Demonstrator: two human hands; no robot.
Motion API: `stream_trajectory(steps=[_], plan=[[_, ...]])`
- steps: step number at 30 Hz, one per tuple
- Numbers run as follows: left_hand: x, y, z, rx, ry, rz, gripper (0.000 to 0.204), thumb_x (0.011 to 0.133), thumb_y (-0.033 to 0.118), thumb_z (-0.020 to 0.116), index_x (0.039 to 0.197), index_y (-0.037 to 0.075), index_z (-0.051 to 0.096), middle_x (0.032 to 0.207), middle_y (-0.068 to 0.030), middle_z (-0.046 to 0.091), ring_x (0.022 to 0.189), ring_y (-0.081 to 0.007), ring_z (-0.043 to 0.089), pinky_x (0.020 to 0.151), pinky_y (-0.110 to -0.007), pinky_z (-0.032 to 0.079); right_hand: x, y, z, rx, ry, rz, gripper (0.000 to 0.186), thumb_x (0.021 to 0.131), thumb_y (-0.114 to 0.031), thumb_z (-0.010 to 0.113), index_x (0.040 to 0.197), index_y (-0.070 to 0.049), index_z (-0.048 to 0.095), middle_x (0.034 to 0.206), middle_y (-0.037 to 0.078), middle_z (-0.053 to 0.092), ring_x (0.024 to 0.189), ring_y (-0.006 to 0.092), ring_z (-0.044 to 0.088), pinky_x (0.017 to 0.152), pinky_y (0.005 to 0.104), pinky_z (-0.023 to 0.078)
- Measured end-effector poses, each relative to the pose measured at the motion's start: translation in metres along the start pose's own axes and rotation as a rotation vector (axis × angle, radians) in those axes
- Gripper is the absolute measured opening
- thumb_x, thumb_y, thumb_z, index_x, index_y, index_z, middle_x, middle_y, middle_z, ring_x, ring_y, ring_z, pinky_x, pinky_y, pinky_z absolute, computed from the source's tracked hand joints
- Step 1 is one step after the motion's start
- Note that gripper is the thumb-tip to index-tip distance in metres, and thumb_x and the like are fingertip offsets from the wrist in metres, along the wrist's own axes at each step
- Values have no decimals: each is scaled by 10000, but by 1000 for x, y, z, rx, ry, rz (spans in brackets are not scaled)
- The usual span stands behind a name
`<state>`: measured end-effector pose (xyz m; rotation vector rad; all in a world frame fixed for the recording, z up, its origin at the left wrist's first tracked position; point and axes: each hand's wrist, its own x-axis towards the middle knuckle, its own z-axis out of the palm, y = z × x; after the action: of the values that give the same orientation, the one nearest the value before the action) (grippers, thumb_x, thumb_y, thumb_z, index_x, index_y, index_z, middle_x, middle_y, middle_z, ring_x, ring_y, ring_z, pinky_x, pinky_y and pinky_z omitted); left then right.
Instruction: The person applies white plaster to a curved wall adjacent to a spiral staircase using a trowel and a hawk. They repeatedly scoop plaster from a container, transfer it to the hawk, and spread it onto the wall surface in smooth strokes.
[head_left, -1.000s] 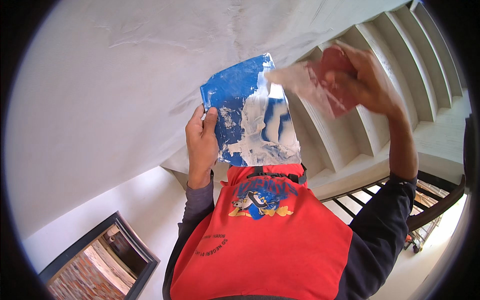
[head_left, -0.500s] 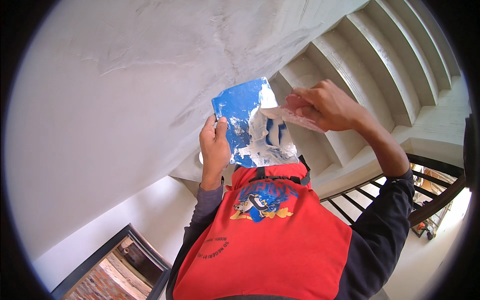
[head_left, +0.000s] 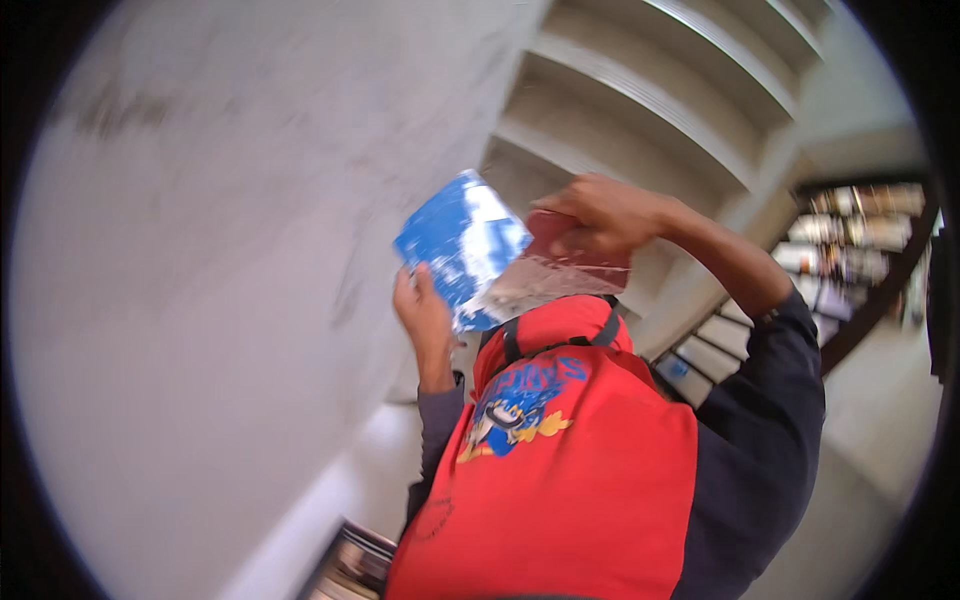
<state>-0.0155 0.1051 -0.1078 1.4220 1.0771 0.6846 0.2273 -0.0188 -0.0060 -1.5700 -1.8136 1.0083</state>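
In the blurred head view, my left hand (head_left: pixel 425 310) grips a blue flat board (head_left: pixel 435 240) smeared with white putty by its left edge, thumb on the face. My right hand (head_left: pixel 600 215) is closed on a reddish scraper (head_left: pixel 595 270), whose putty-coated blade meets or overlaps the board's right side; whether they touch is unclear. Below both tools is my red sweatshirt (head_left: pixel 550 490) with dark sleeves and a cartoon print.
A pale plastered wall (head_left: pixel 200 250) fills the left. Curved steps (head_left: pixel 660 100) rise at upper right, beside a dark railing (head_left: pixel 860 310). A dark-framed opening (head_left: pixel 335 565) shows at the lower edge.
The view has swung, shifting stairs and wall. The board has dropped and tilted leftward; my right hand with the scraper has come lower and left, toward the board's lower right.
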Motion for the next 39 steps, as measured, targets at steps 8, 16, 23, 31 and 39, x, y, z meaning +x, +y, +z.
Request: stream_trajectory(steps=[8, 16, 23, 31, 39], plan=[[7, -38, -24, -231, -206, -157, 395, 985, 238, 443, 1230, -73, 440, 1166, -184, 530, 1030, -262, 551, 902, -378, 445, -50, 47, 69, 1030, 751, 194, 232, 810, -218, 677, 927, -35, 597, 816, 27, 620, 735, 82, 577, 638, 257, 485], [45, -84, -61, -408, -449, -448, 390, 986, 237, 439, 1284, -15, 426, 1209, -125, 539, 1078, -241, 553, 935, -387, 443, -29, 74, 133, 1345, 1327, 54, 331, 846, -215, 650, 1090, -20, 540, 912, 37, 609, 796, 114, 588, 740, 279, 491], [29, -64, -45, -496, -406, -402, 376, 991, 190, 415, 1315, -1, 405, 1239, -100, 538, 1109, -210, 544, 957, -362, 428, -31, 108, 139, 1495, 1395, -48, 285, 864, -186, 610, 1084, -14, 553, 957, 55, 625, 832, 138, 608, 773, 291, 496], [53, -152, -53, -532, -350, -206, 399, 979, 201, 440, 1304, -30, 420, 1243, -114, 543, 1107, -227, 547, 973, -366, 412, -1, 180, 140, 1405, 1368, -383, 269, 881, -199, 606, 1073, -18, 551, 946, 60, 634, 822, 148, 627, 775, 315, 522], [55, -179, -60, -533, -285, -297, 391, 972, 235, 457, 1251, -39, 475, 1206, -125, 576, 1054, -253, 585, 928, -390, 451, -2, 204, 157, 1440, 1408, -349, 288, 844, -170, 645, 1076, -30, 546, 935, 37, 609, 823, 128, 599, 759, 285, 495]])
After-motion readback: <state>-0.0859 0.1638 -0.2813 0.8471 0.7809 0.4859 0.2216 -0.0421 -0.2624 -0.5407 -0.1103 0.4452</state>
